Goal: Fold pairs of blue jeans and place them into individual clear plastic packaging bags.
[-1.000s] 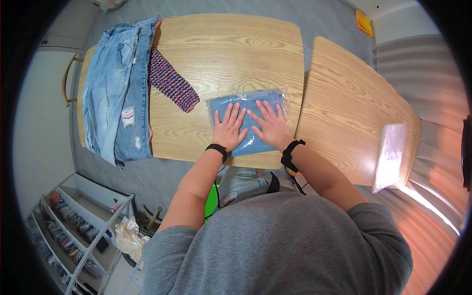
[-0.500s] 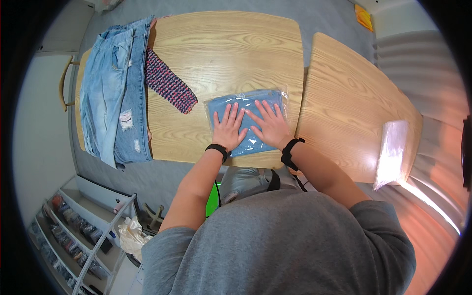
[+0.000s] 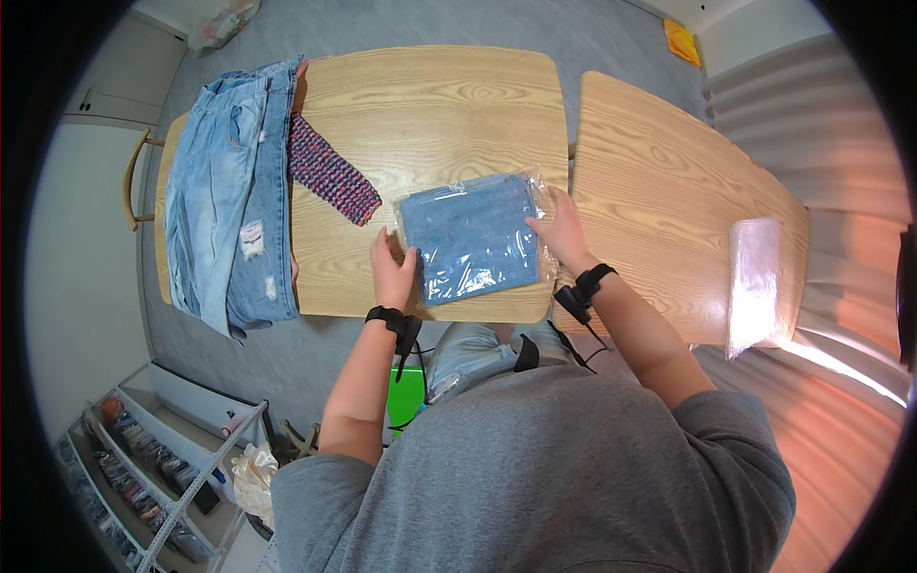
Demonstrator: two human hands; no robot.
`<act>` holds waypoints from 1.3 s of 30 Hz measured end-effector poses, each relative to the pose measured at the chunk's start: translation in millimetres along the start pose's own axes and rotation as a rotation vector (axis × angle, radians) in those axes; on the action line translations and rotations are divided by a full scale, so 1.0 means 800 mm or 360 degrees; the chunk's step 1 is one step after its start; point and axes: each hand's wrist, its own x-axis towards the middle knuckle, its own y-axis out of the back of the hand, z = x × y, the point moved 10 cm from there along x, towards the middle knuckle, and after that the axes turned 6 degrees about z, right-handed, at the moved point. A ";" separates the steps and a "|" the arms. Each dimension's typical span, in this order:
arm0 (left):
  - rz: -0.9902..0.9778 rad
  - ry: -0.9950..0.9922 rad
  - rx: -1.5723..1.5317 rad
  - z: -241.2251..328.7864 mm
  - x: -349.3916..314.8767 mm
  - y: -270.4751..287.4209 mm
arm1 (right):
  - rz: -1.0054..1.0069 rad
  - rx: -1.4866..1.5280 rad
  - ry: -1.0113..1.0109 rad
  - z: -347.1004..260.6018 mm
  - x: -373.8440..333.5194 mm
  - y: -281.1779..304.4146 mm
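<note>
Folded blue denim [image 3: 468, 229] lies flat inside a clear plastic bag [image 3: 441, 194] near the front edge of the wooden table. My left hand [image 3: 393, 274] is beside the bag's left edge, its thumb close against the plastic and its fingers apart. On the other side, my right hand [image 3: 564, 234] grips the bag's right edge. Its thumb rests on top, while the other fingers lie along the edge, partly hidden. Glare streaks the plastic over the denim.
Several light-blue jeans [image 3: 224, 191] drape over the table's left end. A knitted pink and navy sleeve [image 3: 332, 172] sticks out from under them. On the second table [image 3: 669, 191], to the right, lies a stack of clear plastic bags [image 3: 755, 277]. Shelves [image 3: 153, 468] stand at lower left.
Both palms lay flat on the bagged denim before. They have since parted to its sides, left hand to the left edge and right hand to the right edge.
</note>
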 end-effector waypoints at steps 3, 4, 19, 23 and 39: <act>-0.0109 0.0415 -0.0266 -0.056 -0.003 -0.015 | -0.0095 0.0303 -0.0389 0.043 0.002 -0.029; -0.0151 0.0475 -0.0370 -0.064 -0.006 -0.024 | -0.0215 0.0557 -0.0399 0.044 0.000 -0.042; -0.0221 0.0257 -0.0022 -0.005 -0.022 -0.074 | -0.0126 0.0928 -0.0737 0.038 -0.047 -0.010; -0.0260 0.0083 0.0054 0.092 -0.022 -0.131 | 0.0129 0.0840 -0.0874 0.103 -0.043 0.070; -0.1064 -0.0029 -0.0835 0.365 -0.039 -0.546 | 0.0730 0.0446 -0.1131 0.434 0.061 0.380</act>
